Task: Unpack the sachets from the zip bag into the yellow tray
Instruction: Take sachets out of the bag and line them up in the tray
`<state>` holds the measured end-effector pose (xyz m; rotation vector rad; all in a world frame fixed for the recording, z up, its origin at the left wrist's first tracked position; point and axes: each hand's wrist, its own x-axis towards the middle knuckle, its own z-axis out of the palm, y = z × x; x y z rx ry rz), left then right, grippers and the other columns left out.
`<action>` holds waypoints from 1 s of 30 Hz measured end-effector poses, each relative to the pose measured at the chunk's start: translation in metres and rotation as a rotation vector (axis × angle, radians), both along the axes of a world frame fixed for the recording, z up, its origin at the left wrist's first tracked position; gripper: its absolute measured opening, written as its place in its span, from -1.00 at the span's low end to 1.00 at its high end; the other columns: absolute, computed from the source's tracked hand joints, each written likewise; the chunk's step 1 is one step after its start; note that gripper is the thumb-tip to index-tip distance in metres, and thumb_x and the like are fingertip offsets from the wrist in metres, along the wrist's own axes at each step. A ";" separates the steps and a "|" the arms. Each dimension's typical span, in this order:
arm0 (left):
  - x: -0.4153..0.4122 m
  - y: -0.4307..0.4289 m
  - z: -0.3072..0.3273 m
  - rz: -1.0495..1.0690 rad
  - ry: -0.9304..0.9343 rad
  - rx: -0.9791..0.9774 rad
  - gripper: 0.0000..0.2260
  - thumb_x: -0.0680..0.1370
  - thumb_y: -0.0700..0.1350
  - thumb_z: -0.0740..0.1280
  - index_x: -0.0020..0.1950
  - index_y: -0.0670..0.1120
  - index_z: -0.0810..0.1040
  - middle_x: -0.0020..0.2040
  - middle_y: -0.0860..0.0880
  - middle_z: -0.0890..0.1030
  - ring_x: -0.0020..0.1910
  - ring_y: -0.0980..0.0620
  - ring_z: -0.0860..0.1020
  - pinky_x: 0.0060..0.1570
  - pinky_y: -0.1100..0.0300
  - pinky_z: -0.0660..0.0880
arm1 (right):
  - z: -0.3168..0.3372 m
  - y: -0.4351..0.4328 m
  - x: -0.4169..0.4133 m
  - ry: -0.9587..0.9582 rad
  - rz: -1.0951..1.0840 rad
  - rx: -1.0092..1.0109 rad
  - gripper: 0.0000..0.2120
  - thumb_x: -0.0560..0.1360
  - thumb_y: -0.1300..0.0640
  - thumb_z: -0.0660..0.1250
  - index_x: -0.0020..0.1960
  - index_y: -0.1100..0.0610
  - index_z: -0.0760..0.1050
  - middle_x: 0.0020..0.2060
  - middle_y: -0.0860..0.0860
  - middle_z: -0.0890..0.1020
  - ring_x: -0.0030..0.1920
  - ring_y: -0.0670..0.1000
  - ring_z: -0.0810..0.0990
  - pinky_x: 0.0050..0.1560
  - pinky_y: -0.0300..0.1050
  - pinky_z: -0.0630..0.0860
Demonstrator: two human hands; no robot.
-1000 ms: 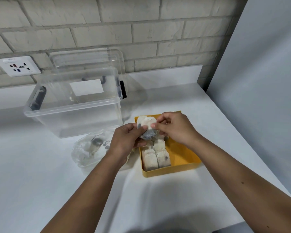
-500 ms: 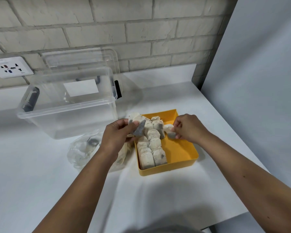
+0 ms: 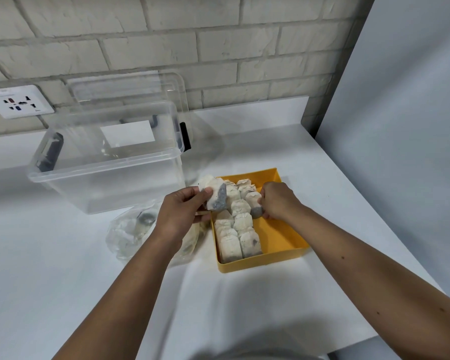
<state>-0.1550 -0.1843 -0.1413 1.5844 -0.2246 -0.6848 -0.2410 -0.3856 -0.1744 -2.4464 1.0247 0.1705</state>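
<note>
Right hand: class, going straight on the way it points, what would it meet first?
Right hand: probably the row of sachets in the yellow tray, beyond the sachet it pinches; depth unclear.

Left hand (image 3: 182, 214) and wrist cover a chunk of the zip bag (image 3: 130, 235), and its contents are just a smudgy blur through the plastic. The sachet stack (image 3: 215, 194) it grips blocks the far-left corner of the yellow tray (image 3: 281, 237). Right hand (image 3: 278, 201) hides its own fingertips and most of the sachet (image 3: 257, 211) it pinches. Wall socket (image 3: 16, 101) is clipped by the left edge.
</note>
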 end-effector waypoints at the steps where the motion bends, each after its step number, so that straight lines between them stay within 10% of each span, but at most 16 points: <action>1: 0.000 0.001 0.000 0.000 0.005 -0.002 -0.77 0.55 -0.11 0.42 0.02 -0.29 0.65 -0.13 -0.18 0.66 -0.20 -0.01 0.63 -0.15 0.16 0.66 | 0.000 0.000 0.001 0.008 -0.001 0.008 -0.85 0.54 0.16 0.34 0.06 0.21 0.50 -0.07 0.17 0.65 -0.08 0.18 0.65 0.01 -0.02 0.58; 11: -0.001 0.000 0.000 -0.019 -0.005 0.007 -0.79 0.53 -0.11 0.44 0.00 -0.27 0.65 -0.15 -0.16 0.65 -0.21 -0.01 0.62 -0.11 0.13 0.64 | 0.025 0.001 -0.008 -0.152 0.036 0.000 -0.65 0.48 -0.01 0.44 0.16 0.16 0.49 -0.06 0.11 0.66 -0.06 0.11 0.65 0.04 -0.01 0.57; 17: -0.011 -0.008 0.006 -0.011 0.005 -0.031 -0.88 0.53 -0.15 0.44 -0.07 -0.21 0.66 -0.23 -0.11 0.63 -0.34 0.09 0.61 -0.24 0.23 0.61 | 0.077 0.030 -0.022 -0.368 0.080 0.629 -0.70 0.43 0.12 0.51 0.10 0.23 0.59 -0.15 0.14 0.68 -0.27 0.00 0.65 -0.21 -0.15 0.63; 25: -0.014 -0.011 0.010 -0.023 -0.024 -0.044 -0.90 0.51 -0.13 0.46 -0.10 -0.16 0.68 -0.22 -0.10 0.63 -0.26 0.02 0.59 -0.31 0.24 0.62 | 0.082 0.017 -0.027 -0.427 0.098 0.254 -0.86 0.42 0.16 0.51 -0.09 0.21 0.63 -0.33 0.04 0.68 -0.31 0.03 0.69 -0.17 -0.08 0.66; 30: -0.007 -0.006 0.009 -0.002 -0.096 0.021 -0.86 0.54 -0.09 0.44 -0.04 -0.16 0.68 -0.19 -0.09 0.64 -0.43 0.11 0.54 -0.47 0.23 0.54 | 0.066 0.003 -0.033 -0.085 0.151 -0.082 -0.98 0.45 0.18 0.46 -0.13 0.13 0.63 -0.19 0.03 0.65 -0.13 0.05 0.64 -0.08 -0.09 0.57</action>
